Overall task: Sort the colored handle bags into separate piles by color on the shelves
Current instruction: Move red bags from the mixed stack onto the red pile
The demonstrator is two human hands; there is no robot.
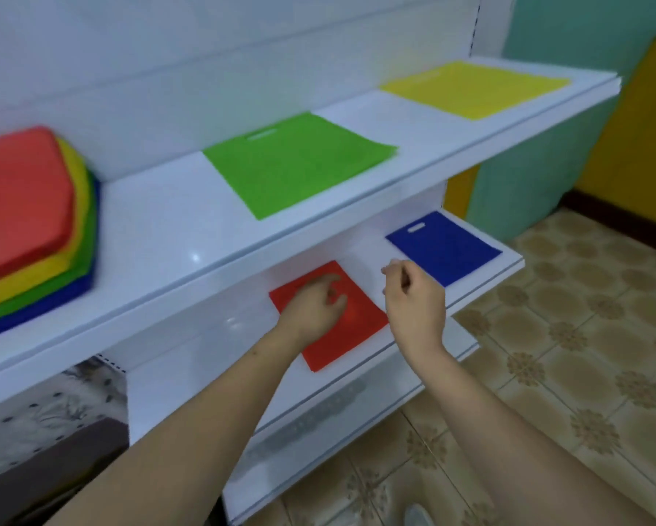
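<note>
left hand resting on red bag, right hand loosely curled

Your left hand hides part of the red bag; at nine o'clock, the mixed stack runs off-frame; everything's motion-blurred.

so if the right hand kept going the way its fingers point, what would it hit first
Probably the blue handle bag on the lower shelf. The right hand hovers just short of its near corner, though height above the shelf is unclear.
</note>
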